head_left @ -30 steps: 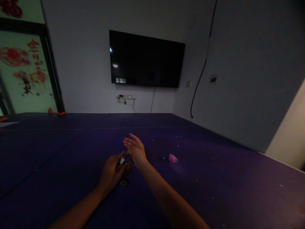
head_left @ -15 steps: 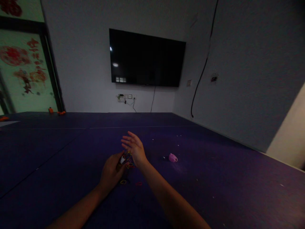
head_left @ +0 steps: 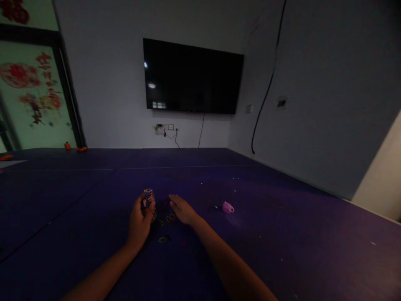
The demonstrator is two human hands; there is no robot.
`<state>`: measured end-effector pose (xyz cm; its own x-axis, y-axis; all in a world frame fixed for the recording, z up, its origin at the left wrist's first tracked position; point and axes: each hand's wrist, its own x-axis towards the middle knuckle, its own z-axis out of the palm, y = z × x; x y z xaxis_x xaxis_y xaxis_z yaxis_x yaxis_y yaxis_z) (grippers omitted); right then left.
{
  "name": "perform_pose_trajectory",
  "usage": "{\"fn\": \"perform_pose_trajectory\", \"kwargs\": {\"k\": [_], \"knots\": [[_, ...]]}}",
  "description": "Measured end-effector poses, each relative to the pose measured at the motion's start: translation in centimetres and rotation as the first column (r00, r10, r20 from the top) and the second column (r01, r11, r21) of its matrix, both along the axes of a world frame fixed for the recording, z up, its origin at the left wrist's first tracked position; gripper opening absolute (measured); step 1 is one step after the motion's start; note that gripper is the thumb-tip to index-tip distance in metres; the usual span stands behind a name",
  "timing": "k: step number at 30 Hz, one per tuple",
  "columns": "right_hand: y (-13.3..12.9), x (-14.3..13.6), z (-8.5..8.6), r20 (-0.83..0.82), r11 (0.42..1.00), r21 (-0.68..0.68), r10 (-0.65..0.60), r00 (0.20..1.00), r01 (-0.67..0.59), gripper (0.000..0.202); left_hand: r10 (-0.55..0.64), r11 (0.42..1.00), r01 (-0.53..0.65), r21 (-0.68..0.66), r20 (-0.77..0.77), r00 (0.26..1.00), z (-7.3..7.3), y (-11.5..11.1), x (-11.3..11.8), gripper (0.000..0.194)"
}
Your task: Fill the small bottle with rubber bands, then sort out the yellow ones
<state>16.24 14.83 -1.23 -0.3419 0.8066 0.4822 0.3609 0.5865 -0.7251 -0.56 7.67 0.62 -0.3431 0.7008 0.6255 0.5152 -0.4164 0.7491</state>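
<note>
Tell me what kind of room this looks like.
Probably a living room or playroom at home: a wall-mounted television, a purple floor covering and a small pink toy-like object suggest it.

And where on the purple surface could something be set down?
Bare patches: left of the left hand, and beyond the held container toward the television. Crowded: between container and right hand, amid loose bands; pink object farther right.

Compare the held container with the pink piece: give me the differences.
The container is multicoloured, the pink piece plain. The left hand grips the container roughly upright, while the pink piece lies on the purple surface. The container looks tall; the pink piece is squat, with a loop.
</note>
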Motion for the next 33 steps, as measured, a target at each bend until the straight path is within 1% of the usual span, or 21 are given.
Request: {"fn": "perform_pose_trajectory", "kwargs": {"k": [1,3,6,9,11,13,16,19,21,23,24,27,29,33], "knots": [[0.0,0.1,-0.6,0.07,1.0,0.019,0.004,0.998,-0.005,0.049,-0.006,1.0,0.006,0.005,0.007,1.0,0.0,0.0,0.0,0.054],[-0.1,0.2,-1.1,0.145,0.998,0.064,0.012,0.989,-0.021,0.048,-0.019,0.999,0.018,0.026,0.004,1.0,-0.1,0.1,-0.1,0.052],[-0.2,0.3,-0.3,0.177,0.994,0.096,0.026,0.984,-0.043,0.053,-0.025,0.999,0.025,0.046,-0.004,1.0,-0.2,0.1,-0.2,0.051],[-0.2,0.2,0.6,0.174,0.992,0.12,0.002,0.985,-0.023,0.06,-0.029,0.998,0.028,0.047,0.004,1.0,-0.5,0.2,-0.3,0.051],[-0.2,-0.2,0.7,0.154,0.985,0.17,-0.004,0.988,-0.022,0.058,-0.035,0.998,0.035,0.051,-0.001,0.999,-0.6,0.2,-0.3,0.051],[-0.2,-0.9,0.4,0.152,0.977,0.214,-0.007,0.988,-0.026,0.053,-0.047,0.997,0.048,0.055,-0.017,0.999,-0.5,0.2,-0.1,0.051],[-0.2,-1.8,0.0,0.23,0.969,0.239,0.002,0.973,-0.058,0.049,-0.07,0.996,0.072,0.05,-0.052,0.996,-0.4,0.0,0.1,0.049],[-0.9,-1.9,0.5,0.34,0.963,0.235,0.045,0.939,-0.131,0.049,-0.063,0.996,0.067,0.051,-0.073,0.995,-0.2,-0.1,0.1,0.048],[-1.8,-1.4,1.1,0.38,0.969,0.232,-0.009,0.925,-0.086,0.054,-0.056,0.997,0.06,0.055,-0.079,0.995,-0.2,-0.2,0.1,0.048],[-2.9,-1.1,1.7,0.42,0.965,0.26,-0.07,0.905,-0.046,0.053,-0.051,0.997,0.056,0.06,-0.08,0.995,-0.3,-0.2,0.0,0.047],[-3.5,-1.0,1.8,0.429,0.957,0.282,-0.064,0.901,-0.066,0.05,-0.049,0.997,0.054,0.062,-0.079,0.996,-0.3,-0.2,0.0,0.047],[-5.0,-1.1,1.9,0.424,0.902,0.367,0.056,0.904,-0.228,0.035,-0.034,0.997,0.038,0.069,-0.071,0.997,-0.4,-0.1,-0.1,0.047],[-5.7,-1.3,1.9,0.436,0.875,0.386,0.104,0.894,-0.291,0.032,-0.023,0.997,0.028,0.076,-0.066,0.998,-0.5,0.0,-0.2,0.048],[-7.4,-0.2,2.5,0.484,0.896,0.324,0.118,0.867,-0.303,0.039,-0.027,0.996,0.032,0.083,-0.058,0.998,-0.5,0.1,-0.3,0.047]]}}
